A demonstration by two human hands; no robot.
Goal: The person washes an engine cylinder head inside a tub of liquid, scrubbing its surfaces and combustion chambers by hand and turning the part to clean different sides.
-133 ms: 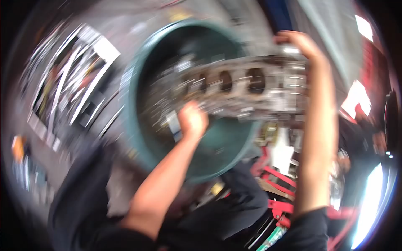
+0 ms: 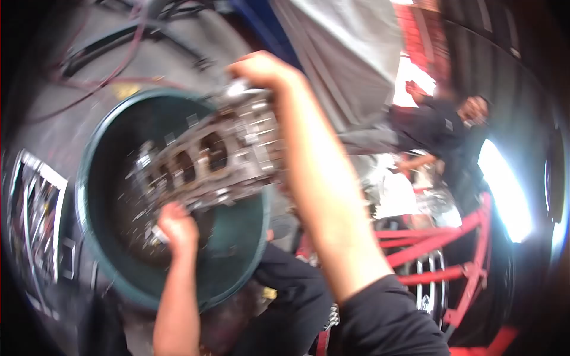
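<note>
A metal engine block [image 2: 208, 155] with a row of round bores lies tilted over a green round tub [image 2: 86, 196], its lower end inside the tub. My left hand [image 2: 177, 228] is closed at the block's lower edge, within the tub. At the block's upper end, near the tub's rim, my right hand [image 2: 258, 70] is wrapped round the top corner, fingertips partly hidden. Small bright bits are scattered in the tub's dark bottom. Motion blurs the picture.
A tray of tools [image 2: 41, 213] stands at the far left. Red hoses [image 2: 127, 56] and a black stand [image 2: 113, 38] lie at the upper left. A red metal frame [image 2: 439, 243] is at the right, with another person [image 2: 433, 121] beyond it.
The view has swung, so the tub, block and both hands appear further left. The other person and the red frame show more fully. Both hands are still on the block.
</note>
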